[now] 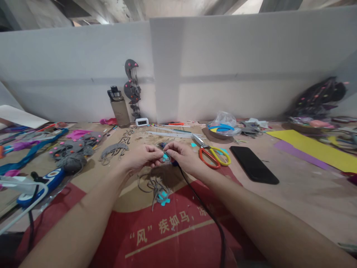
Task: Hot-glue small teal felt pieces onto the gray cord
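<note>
At the middle of the frame, the left hand (146, 158) and the right hand (180, 154) are sitting close together, pinching a small turquoise piece (165, 157) that is looking unfinished. Just below, a grey cord bundle (154, 184) is lying loose with turquoise scraps (165, 201). Upper left of centre, a pink-dotted grey ornament (129, 89) is hanging, seemingly complete; how much work is remaining, I cannot tell.

Turquoise piece (165, 157), centre: matt. Scissors (206, 147), right: smooth metal blades (198, 140), glossy plastic handles (215, 149). Phone (253, 165), right: smooth, softly glossy. Bottle (120, 111), far left: smooth translucent plastic. Yarn ball (71, 163), left: fibrous, matt.
</note>
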The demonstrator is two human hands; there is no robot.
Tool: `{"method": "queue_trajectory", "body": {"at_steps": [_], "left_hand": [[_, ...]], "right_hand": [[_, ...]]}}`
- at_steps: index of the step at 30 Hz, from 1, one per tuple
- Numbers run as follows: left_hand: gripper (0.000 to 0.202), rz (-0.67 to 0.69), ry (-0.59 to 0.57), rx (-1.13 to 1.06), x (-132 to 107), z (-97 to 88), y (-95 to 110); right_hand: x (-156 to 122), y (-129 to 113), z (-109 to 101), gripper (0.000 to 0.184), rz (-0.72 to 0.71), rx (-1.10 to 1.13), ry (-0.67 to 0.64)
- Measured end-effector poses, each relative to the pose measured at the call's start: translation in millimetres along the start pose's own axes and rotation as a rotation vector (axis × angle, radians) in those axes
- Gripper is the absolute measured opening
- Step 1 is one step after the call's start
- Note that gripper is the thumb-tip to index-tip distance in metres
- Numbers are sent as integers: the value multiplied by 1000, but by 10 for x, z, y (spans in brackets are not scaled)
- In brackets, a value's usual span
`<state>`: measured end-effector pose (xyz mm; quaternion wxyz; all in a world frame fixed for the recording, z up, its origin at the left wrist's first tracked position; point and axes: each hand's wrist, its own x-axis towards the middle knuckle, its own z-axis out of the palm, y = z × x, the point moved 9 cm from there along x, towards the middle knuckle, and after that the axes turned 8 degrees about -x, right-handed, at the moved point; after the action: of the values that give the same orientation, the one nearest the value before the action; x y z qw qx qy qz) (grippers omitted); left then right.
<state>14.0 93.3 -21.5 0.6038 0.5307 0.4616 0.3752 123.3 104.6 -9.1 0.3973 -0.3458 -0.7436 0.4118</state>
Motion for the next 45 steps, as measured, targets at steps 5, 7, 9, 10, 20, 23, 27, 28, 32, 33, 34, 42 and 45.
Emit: {"method": "queue_trajectory", "body": {"at_steps": [5,7,9,10,20,23,27,28,32,33,34,42,45], "left_hand": [[23,105,127,113,31,-86,41],[24,116,143,111,25,-93,50],[24,108,128,76,11,-74,60],[25,100,112,49,2,-56,66],[30,47,45,-65,12,-13,32],[27,23,52,-98,20,-35,2],[23,38,135,-132,26,-114,-3],[23,51,159,-137,28,-138,1],[21,108,240,-197,41,-230,11],[20,120,253,-222,43,-246,12],[19,130,261,-249,45,-255,15],[15,200,319,-385,13,-315,87],[20,227,344,-412,-3,-359,118]], "right_hand": [[-10,35,-28,22,-2,9,67],[-21,21,-48,20,-20,-81,87],[-30,12,-75,15,-30,-147,108],[-32,15,-82,13,-29,-153,109],[-26,14,-61,18,-27,-69,73],[-29,24,-88,22,-16,-35,91],[-39,-12,-158,19,-42,-113,153],[-42,-23,-167,19,-48,-127,162],[-54,-67,-175,20,-62,-122,184],[-59,-81,-172,20,-65,-112,188],[-64,-96,-158,20,-70,-102,181],[-109,-242,-112,32,-93,-264,107],[-110,-210,-345,28,-6,-517,252]]}}
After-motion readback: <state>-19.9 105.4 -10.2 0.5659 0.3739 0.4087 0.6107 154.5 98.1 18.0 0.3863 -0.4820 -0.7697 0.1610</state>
